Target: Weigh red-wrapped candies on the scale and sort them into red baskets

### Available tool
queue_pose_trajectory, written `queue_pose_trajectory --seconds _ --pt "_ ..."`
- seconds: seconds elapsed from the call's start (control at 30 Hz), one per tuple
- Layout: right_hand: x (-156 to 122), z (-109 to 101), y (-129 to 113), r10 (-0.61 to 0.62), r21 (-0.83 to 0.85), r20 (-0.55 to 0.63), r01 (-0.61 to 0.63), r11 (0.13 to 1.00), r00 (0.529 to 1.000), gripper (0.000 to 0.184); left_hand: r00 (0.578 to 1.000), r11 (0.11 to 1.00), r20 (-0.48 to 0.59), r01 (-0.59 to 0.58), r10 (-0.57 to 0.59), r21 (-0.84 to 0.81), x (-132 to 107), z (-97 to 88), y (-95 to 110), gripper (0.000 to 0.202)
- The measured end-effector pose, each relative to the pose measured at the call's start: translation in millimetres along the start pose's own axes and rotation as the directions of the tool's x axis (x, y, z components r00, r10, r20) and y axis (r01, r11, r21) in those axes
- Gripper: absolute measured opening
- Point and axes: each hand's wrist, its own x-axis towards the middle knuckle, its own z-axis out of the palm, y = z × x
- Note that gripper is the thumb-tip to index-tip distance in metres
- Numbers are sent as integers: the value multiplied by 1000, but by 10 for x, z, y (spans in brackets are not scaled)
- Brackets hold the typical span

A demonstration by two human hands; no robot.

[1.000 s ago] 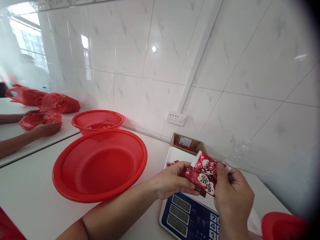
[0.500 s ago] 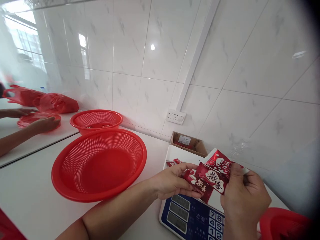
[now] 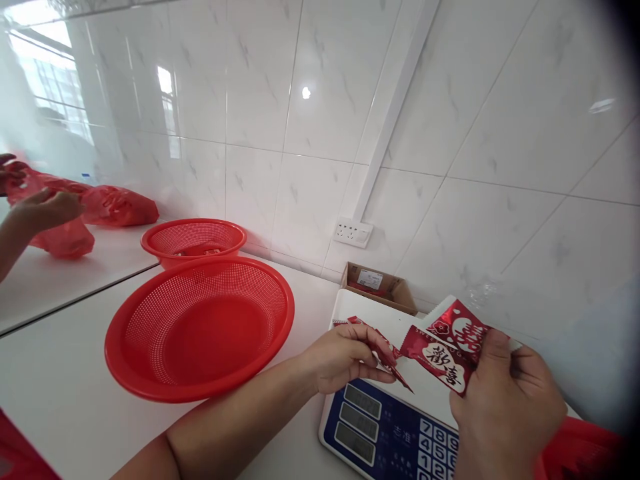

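Note:
Above a white and blue digital scale (image 3: 395,423), my right hand (image 3: 507,400) pinches several red candy packets (image 3: 445,357) fanned out, with white characters on their fronts. My left hand (image 3: 345,363) grips another red packet (image 3: 395,370), turned nearly edge-on, its corner pointing down over the scale. Behind my left fingers, more red packets (image 3: 356,321) show on the scale's white plate, partly covered. The fingertips of my left hand are close to the lower packet of the right-hand bunch.
A large red mesh basket (image 3: 215,347) stands left, another basket (image 3: 194,230) with packets behind it. A cardboard box (image 3: 380,287) sits behind the scale, a red container (image 3: 580,447) at right. Far left, another person's hands (image 3: 45,210) handle a red plastic bag (image 3: 65,237).
My right hand has moved right with its packets, away from my left hand. The packet in my left hand has tilted from face-on to edge-on. The other person has lifted the red bag.

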Motion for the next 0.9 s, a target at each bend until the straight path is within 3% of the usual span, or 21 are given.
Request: queue_pose_trajectory --seconds 0.23,0.3,0.4,0.5,0.63,0.8,0.9 --pt "-43 -8 -79 89 182 42 -95 979 995 25 989 946 59 149 -138 -289 4 -50 100 25" --pt "-51 -6 -74 104 184 52 -112 976 993 25 986 939 79 166 -149 -301 -12 -60 107 26" --pt "-72 -12 -67 128 188 82 -142 972 988 27 967 938 198 214 -163 -273 -19 -89 106 26" --pt "-88 -34 -46 171 186 149 -197 963 974 32 939 953 315 211 -136 -217 -5 -132 103 31" --pt "-102 -33 4 184 155 248 -226 962 951 37 911 953 388 230 -140 -198 0 -174 111 37" --pt "-152 37 46 71 181 327 -136 974 942 35 923 929 361 244 -135 -277 20 -201 108 38" --pt "-190 66 47 81 177 340 -148 973 937 41 958 925 263 201 -117 -323 67 -203 64 39"
